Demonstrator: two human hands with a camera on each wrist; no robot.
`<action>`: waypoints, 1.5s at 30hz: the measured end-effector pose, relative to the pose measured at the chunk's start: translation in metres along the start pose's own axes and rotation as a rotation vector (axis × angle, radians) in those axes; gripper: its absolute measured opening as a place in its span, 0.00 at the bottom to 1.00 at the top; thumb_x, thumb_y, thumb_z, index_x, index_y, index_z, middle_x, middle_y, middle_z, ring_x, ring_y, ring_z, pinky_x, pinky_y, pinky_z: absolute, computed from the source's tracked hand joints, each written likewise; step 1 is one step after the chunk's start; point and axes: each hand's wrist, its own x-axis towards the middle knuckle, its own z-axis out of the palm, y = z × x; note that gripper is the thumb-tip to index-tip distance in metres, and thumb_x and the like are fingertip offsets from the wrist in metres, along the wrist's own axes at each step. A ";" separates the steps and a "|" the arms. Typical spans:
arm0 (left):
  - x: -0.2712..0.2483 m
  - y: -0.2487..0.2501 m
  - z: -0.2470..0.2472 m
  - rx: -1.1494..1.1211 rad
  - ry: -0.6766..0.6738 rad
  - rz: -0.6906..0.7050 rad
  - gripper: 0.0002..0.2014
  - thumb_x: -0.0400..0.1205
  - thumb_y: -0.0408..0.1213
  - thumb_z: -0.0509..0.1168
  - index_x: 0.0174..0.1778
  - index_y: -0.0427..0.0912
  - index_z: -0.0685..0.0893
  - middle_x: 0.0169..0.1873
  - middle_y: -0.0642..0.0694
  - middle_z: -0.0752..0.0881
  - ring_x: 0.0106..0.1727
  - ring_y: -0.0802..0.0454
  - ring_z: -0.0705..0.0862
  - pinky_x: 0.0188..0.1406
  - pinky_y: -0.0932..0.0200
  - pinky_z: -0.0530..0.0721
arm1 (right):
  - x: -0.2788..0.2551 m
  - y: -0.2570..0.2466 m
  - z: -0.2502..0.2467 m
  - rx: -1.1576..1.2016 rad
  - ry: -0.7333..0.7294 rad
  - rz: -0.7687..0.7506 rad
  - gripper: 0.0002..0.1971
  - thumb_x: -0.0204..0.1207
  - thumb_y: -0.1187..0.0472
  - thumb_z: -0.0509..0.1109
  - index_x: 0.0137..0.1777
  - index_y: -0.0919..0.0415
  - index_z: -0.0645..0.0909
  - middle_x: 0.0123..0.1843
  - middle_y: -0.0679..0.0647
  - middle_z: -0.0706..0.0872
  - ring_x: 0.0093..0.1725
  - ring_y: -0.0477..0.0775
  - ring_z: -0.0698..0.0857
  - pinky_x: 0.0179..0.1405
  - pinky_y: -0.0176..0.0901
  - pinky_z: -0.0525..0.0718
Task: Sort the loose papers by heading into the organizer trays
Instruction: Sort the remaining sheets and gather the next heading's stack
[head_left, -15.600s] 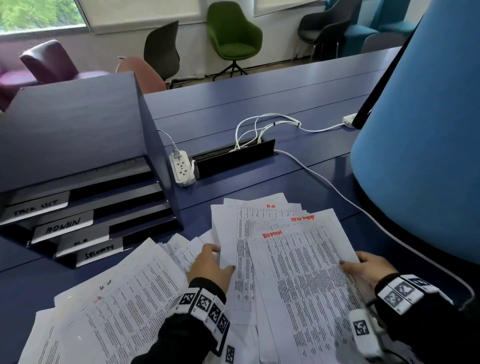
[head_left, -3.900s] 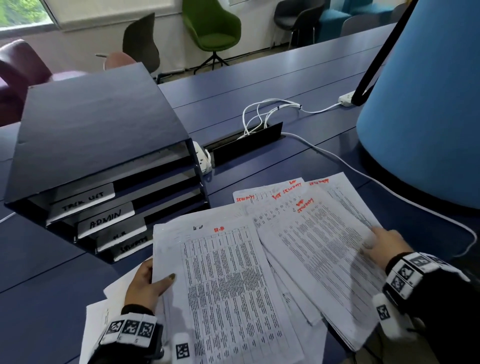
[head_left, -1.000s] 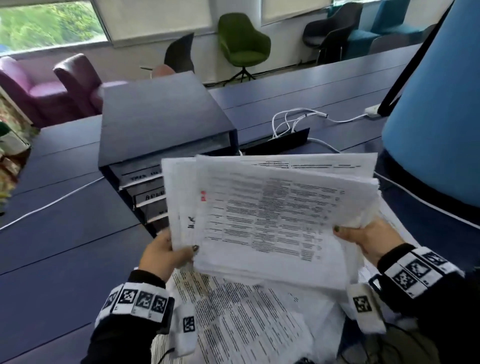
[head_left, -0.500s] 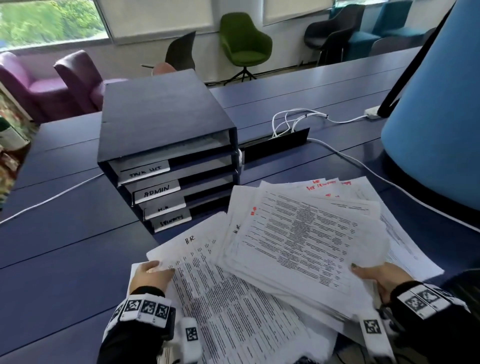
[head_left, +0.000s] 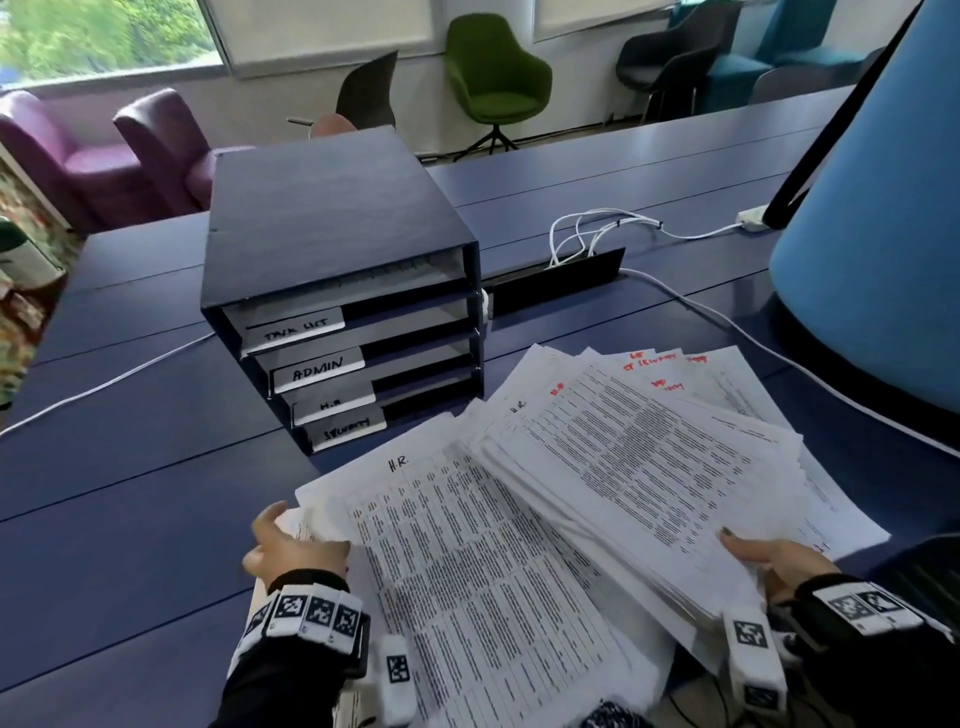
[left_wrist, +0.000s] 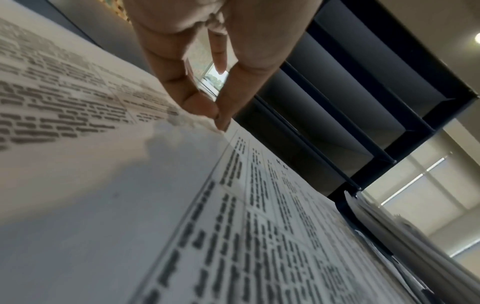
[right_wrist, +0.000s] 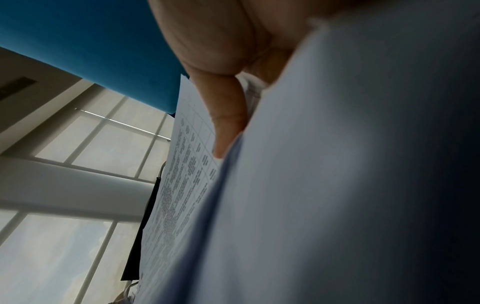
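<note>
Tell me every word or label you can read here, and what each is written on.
"ADMIN": second tray label of the organizer.
"H.R.": black handwriting atop the front sheet.
Top tray label: probably "TASK LIST", unclear.
Third tray label: seemingly "H.R", small.
Bottom tray label: blurred, perhaps "SECURITY".
Red headings on the right-hand sheets: illegible.
Printed table text: too small.

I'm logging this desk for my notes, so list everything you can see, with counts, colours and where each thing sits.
Dark blue four-tray organizer: one, on the blue table, white labels in front.
White printed papers: fanned stack at right; sheet headed H.R. near centre.
White cables: several, behind organizer.
Blue lampshade: one, far right.
Chairs: green, two purple, dark and teal ones, by the windows.
Left hand: pinches a sheet edge.
Right hand: holds the stack.
</note>
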 end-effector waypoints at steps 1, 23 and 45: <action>-0.002 0.001 0.000 0.025 -0.003 -0.005 0.31 0.72 0.23 0.69 0.67 0.51 0.69 0.69 0.36 0.63 0.42 0.39 0.76 0.52 0.46 0.83 | 0.001 0.001 0.000 -0.011 0.011 0.012 0.46 0.42 0.52 0.87 0.59 0.78 0.81 0.53 0.75 0.86 0.45 0.75 0.84 0.50 0.59 0.82; 0.024 0.012 0.000 0.505 -0.143 0.061 0.17 0.65 0.48 0.78 0.45 0.50 0.82 0.61 0.39 0.73 0.58 0.39 0.79 0.60 0.50 0.80 | -0.008 0.004 0.001 -0.144 0.068 0.008 0.50 0.36 0.47 0.88 0.58 0.78 0.80 0.49 0.75 0.85 0.30 0.65 0.83 0.33 0.52 0.82; -0.041 0.021 0.034 0.483 -0.661 0.493 0.13 0.85 0.40 0.57 0.64 0.45 0.78 0.58 0.45 0.85 0.55 0.46 0.82 0.49 0.60 0.76 | -0.077 -0.020 0.029 0.221 0.002 -0.124 0.15 0.80 0.60 0.65 0.54 0.76 0.78 0.09 0.59 0.73 0.04 0.49 0.69 0.04 0.25 0.64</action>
